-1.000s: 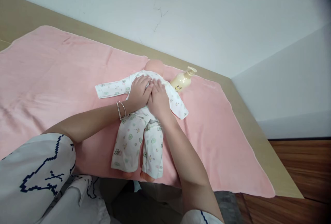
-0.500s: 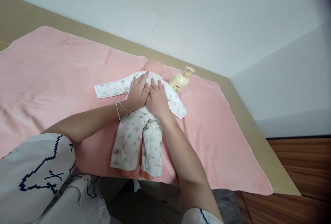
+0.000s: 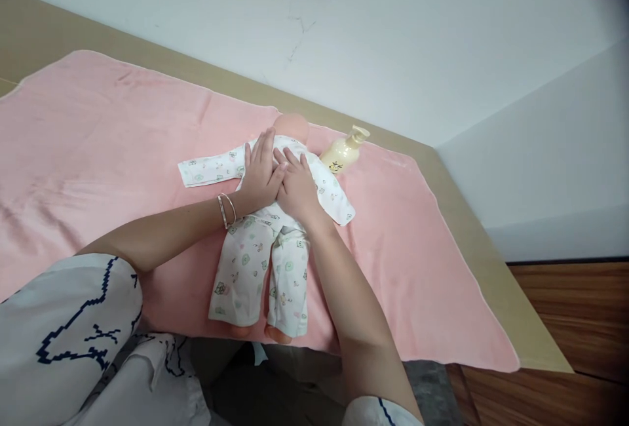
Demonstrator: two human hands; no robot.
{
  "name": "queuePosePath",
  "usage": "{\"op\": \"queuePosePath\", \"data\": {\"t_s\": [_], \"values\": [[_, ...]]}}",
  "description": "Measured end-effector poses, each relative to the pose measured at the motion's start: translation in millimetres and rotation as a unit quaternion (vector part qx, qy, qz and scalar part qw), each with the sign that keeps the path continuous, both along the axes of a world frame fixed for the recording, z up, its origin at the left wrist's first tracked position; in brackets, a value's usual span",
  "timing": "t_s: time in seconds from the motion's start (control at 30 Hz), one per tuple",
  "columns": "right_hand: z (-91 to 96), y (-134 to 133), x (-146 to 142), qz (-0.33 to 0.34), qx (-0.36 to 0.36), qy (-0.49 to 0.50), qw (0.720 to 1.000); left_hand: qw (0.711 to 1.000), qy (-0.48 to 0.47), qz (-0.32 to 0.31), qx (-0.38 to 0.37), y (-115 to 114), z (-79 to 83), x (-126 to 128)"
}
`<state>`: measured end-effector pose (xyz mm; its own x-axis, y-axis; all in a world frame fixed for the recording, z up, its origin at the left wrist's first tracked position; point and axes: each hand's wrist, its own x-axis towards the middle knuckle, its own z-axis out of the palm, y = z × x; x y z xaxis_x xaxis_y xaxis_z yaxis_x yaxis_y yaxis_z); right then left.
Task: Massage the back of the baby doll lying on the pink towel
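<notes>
Baby doll point(image 3: 275, 217) in white printed pajamas lies mid-frame on a pink blanket point(image 3: 413, 249), head toward the top, feet at the blanket's lower edge. Left hand point(image 3: 260, 175) and right hand point(image 3: 297, 185) both flat on the torso, fingers extended, thumbs meeting in the middle; neither grasps anything. Two bangles point(image 3: 226, 210) on left wrist. Pale yellow pump bottle point(image 3: 341, 153) just right of the doll's shoulder, tilted in view. Tan table point(image 3: 528, 331) shows along upper and right edges of blanket.
</notes>
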<state>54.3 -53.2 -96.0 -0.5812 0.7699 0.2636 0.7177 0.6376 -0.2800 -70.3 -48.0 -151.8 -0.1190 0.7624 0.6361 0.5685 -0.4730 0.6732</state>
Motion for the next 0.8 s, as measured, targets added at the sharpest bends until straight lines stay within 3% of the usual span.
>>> {"op": "queuePosePath", "data": {"t_s": [0.07, 0.23, 0.37, 0.43, 0.5, 0.6, 0.8], "values": [[0.7, 11, 3, 0.014, -0.019, 0.008, 1.000, 1.000, 0.000, 0.002, 0.001, 1, -0.7, 1], [-7.1, 43, 14, -0.117, -0.056, 0.053, 0.990, 1.000, 0.014, 0.006, -0.005, 2, 1.3, 1], [-1.7, 21, 3, -0.195, -0.025, 0.009, 0.980, 1.000, 0.013, 0.005, -0.003, 0, 3.1, -1], [4.1, 3, -5, -0.177, -0.005, -0.021, 0.984, 1.000, 0.008, 0.006, -0.001, -1, 3.3, -2], [8.4, -8, -9, -0.105, 0.007, -0.041, 0.994, 1.000, 0.002, 0.003, 0.000, -1, 2.9, -3], [8.3, -2, -5, -0.013, 0.001, -0.030, 0.999, 1.000, 0.002, 0.000, -0.002, 1, 1.2, -3], [-3.3, 39, 19, -0.038, -0.043, 0.045, 0.997, 0.999, 0.031, 0.020, -0.005, 3, -0.6, -3]]}}
